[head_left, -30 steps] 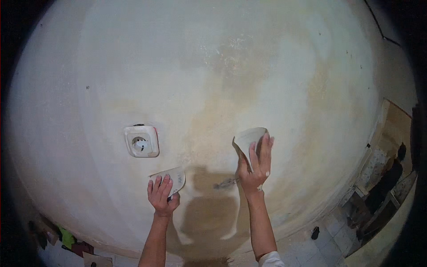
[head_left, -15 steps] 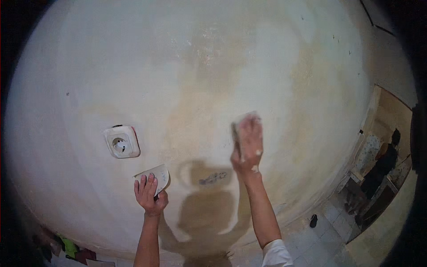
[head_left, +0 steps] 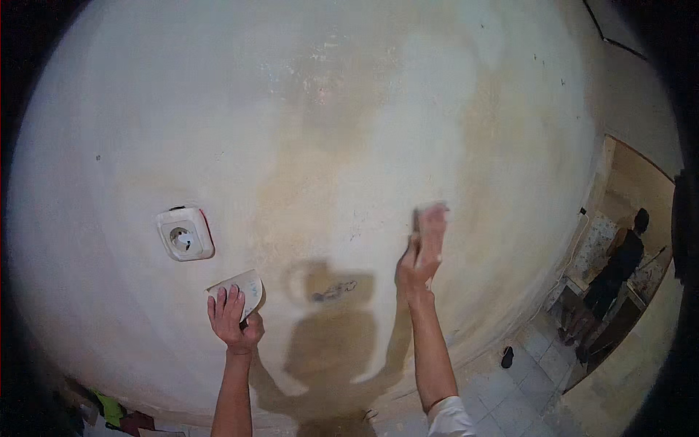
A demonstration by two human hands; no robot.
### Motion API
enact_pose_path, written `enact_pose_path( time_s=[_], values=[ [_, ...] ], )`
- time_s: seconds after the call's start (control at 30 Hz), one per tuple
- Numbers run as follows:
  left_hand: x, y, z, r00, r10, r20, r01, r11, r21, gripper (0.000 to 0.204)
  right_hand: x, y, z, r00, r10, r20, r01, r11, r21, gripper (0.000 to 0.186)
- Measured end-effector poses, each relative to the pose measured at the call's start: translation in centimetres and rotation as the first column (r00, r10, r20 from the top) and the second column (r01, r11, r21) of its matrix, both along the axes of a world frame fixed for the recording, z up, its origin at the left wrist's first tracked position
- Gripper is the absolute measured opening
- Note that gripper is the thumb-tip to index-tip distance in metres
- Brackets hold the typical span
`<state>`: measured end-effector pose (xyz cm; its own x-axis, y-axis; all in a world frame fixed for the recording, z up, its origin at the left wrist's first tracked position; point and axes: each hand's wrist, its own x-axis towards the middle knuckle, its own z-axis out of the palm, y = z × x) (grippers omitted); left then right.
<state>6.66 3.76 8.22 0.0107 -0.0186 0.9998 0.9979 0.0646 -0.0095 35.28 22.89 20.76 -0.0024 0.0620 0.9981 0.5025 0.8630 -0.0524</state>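
The left hand (head_left: 236, 322), between seven and eight o'clock, has its fingers nearly together, clamped on a pale, stiff, curved-edged sheet (head_left: 253, 290). The right hand (head_left: 424, 256), at four, is blurred; I cannot tell its grip. At nine, a white square plastic frame (head_left: 202, 251) holds a round socket (head_left: 180, 238). Bare cream-and-grey plaster wall (head_left: 415, 109) spreads toward twelve.

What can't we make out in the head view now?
All head view:
- Right hand: fingertips blurred; the hand hides whatever lies beneath its palm.
- Sheet: partly covered by the left hand.
- Right sleeve: cut off by the lower edge.
- Person at far right: too small and dark for detail.
- Lower-left clutter: too dim.
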Motion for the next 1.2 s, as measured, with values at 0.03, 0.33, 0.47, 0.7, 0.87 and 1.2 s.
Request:
enact_pose_path(
  time_s=[0.03, 0.33, 0.47, 0.7, 0.87, 1.2],
  values=[
    [-0.1, 0.1, -0.1, 1.000, -0.001, -0.001, 0.001, 1.000, 0.000, 0.035, 0.1, 0.1, 0.3, 0.976, -0.016, -0.216, -0.003, 0.996, -0.088, 0.057],
    [-0.2, 0.1, -0.3, 1.000, 0.010, 0.006, -0.010, 1.000, -0.019, 0.034, -2.6, -4.4, -2.3, 0.840, 0.077, 0.537, -0.017, 0.993, -0.117, 0.077],
    [-0.4, 0.0, -0.5, 1.000, -0.014, 0.008, 0.014, 1.000, -0.012, 0.034, -0.3, -0.5, -0.7, 0.998, 0.006, -0.062, -0.010, 0.998, -0.056, 0.052],
    [0.0, 0.4, -0.3, 1.000, -0.011, 0.022, 0.012, 0.999, -0.039, 0.037, -4.3, -4.3, -4.4, 0.954, -0.004, 0.301, 0.069, 0.976, -0.207, 0.057],
    [-0.4, -0.1, -0.2, 1.000, 0.010, 0.003, -0.010, 1.000, -0.027, 0.035, -0.5, -5.7, -2.1, 0.837, 0.197, 0.510, -0.094, 0.971, -0.221, 0.083],
    [-1.6, 0.7, -0.9, 1.000, -0.023, -0.018, 0.023, 0.999, -0.037, 0.038, 6.9, -3.8, -7.5, 0.957, 0.099, 0.273, 0.007, 0.931, -0.364, 0.061]
  ],
)
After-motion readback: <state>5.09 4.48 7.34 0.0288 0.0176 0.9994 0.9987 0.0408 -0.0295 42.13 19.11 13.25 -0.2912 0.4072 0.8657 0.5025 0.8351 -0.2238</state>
